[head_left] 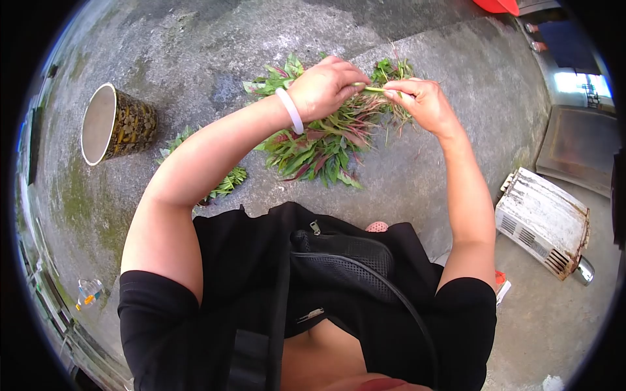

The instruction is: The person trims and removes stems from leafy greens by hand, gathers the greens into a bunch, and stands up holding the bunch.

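Observation:
A thin green stem (373,88) stretches between my two hands. My left hand (326,88), with a pale bracelet at its wrist, pinches the stem's left end. My right hand (420,103) pinches the other end between thumb and fingers. Below and around my left hand, a large heap of green and reddish leaves (319,153) lies on the concrete ground. A smaller pile of greens with thin stalks (394,70) is beyond and beneath my right hand. Another bundle of green stems (229,182) lies partly hidden behind my left forearm.
A patterned bin (134,124) with an open top lies at the left on the concrete floor (208,52). At the right are a rusty white metal appliance (544,218) and a dark box-like object (577,146). A red object (499,5) is at the top edge.

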Tool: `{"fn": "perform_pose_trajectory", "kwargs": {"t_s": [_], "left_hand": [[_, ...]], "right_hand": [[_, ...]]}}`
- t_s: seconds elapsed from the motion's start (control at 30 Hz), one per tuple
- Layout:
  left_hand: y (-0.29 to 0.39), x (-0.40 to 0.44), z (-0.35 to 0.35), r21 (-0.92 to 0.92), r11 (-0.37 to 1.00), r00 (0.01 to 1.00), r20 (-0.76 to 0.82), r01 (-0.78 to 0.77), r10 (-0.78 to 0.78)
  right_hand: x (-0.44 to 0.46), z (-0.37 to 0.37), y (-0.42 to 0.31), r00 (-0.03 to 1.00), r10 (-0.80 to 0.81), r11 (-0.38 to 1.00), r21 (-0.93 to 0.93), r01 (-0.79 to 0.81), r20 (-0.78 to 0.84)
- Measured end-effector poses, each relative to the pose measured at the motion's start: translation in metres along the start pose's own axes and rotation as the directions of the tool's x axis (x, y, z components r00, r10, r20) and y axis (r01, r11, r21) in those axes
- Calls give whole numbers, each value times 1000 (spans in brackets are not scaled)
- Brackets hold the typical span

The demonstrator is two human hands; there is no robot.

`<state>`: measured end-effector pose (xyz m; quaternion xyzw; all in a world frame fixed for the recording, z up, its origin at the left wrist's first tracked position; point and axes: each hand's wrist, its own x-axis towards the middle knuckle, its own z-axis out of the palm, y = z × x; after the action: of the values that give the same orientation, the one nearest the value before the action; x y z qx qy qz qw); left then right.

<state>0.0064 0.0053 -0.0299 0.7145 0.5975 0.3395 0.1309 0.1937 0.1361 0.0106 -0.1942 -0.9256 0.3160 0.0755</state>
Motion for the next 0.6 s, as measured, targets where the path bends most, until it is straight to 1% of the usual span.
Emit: {"fn": "perform_pose_trajectory", "kwargs": {"t_s": [0.1, 0.2, 0.3, 0.4, 0.43, 0.47, 0.53, 0.57, 0.6], "left_hand": [[9, 0, -6, 76, 997, 998, 61, -31, 26], [12, -1, -15, 196, 980, 996, 90, -23, 5], [14, 0, -21, 395, 913, 989, 142, -105, 52], [11, 3, -19, 601, 799, 979, 156, 15, -135], [-1, 6, -21, 601, 794, 948, 191, 93, -256], [-10, 12, -27, 392, 811, 850, 118, 435, -513], [-29, 4, -33, 243, 810, 838, -22, 533, -545], [-29, 0, -33, 225, 863, 883, 22, 452, -468], [-24, -6, -36, 203, 905, 917, 66, 374, -394]], "right_hand": [[4, 3, -17, 999, -28, 998, 63, 30, -38], [7, 7, -26, 999, -21, 1000, -11, 21, -39], [9, 15, -39, 997, 77, 991, -108, -76, 1], [13, 27, -55, 994, 107, 993, -57, -107, -10], [12, 32, -55, 999, -13, 999, -52, 11, -46], [13, 28, -64, 999, 53, 992, -118, -53, 1], [15, 19, -44, 984, 166, 985, -41, -168, -59], [15, 24, -13, 978, 132, 969, -189, -161, -160], [13, 19, -7, 960, 212, 886, -378, -267, -181]]}}
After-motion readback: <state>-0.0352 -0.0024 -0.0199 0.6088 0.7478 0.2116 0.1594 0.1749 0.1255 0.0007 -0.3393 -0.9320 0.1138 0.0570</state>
